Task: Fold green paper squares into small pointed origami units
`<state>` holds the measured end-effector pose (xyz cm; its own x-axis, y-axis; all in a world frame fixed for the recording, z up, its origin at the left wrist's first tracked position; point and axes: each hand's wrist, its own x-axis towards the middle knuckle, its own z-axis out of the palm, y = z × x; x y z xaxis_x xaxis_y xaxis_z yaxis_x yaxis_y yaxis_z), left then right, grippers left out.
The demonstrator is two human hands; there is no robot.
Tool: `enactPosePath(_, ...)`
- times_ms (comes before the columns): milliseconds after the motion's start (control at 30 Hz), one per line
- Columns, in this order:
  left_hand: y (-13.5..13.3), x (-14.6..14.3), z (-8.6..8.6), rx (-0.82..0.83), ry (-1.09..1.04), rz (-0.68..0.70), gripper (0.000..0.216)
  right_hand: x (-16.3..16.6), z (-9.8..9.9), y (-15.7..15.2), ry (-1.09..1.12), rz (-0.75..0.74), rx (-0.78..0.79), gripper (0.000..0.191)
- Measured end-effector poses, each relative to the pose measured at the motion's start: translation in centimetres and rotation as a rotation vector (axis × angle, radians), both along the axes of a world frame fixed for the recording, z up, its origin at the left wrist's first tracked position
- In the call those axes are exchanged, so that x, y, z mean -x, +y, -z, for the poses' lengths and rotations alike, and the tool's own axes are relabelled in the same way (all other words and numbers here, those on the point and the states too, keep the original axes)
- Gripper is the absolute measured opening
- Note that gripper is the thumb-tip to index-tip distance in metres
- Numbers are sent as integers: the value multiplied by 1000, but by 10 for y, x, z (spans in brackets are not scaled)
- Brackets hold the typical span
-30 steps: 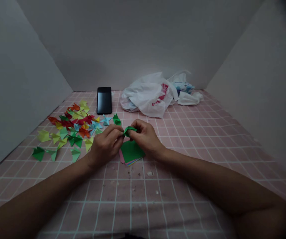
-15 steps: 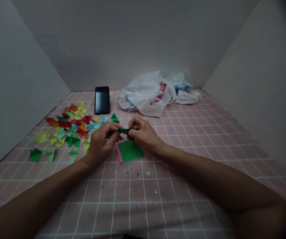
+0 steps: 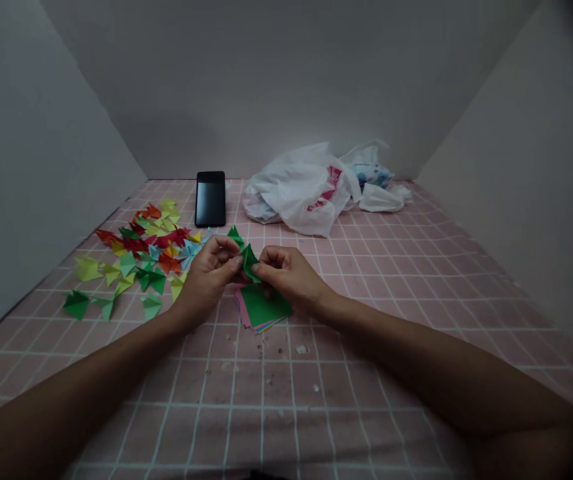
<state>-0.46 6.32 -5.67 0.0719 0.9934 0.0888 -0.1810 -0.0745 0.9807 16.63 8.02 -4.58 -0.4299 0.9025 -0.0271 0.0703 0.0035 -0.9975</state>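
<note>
While a green paper piece [image 3: 249, 259] is pinched narrowly by fingers of left hand [image 3: 207, 277] and right hand [image 3: 294, 277] | folding is judged in hand | steady grip seemingly required next

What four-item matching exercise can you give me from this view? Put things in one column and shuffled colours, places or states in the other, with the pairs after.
Things:
1. phone
2. large plastic bag
3. paper stack
4. folded paper

Descriptions:
A. green on top, pink showing at its left side
B. held between the left hand and right hand
C. black
D. white with red print

Pairs: 1-C, 2-D, 3-A, 4-B
</note>
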Motion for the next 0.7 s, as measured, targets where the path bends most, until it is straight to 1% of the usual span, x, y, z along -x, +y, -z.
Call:
enactPosePath(133, 0, -1, -1, 55, -45, 45, 29, 0, 1, 0, 22, 1, 21, 19)
enactPosePath(300, 0, -2, -1, 109, -96, 75, 34, -1, 3, 0, 56, 18, -20, 24)
enactPosePath(533, 2, 0, 4, 84, -94, 67, 32, -1, 0, 0, 21, -8, -94, 22)
enactPosePath(600, 1, 0, 4, 74, -90, 65, 29, -2, 0, 0, 40, -27, -113, 25)
enactPosePath(700, 1, -1, 2, 80, -86, 72, 26, -3, -1, 0, 99, -48, -87, 32)
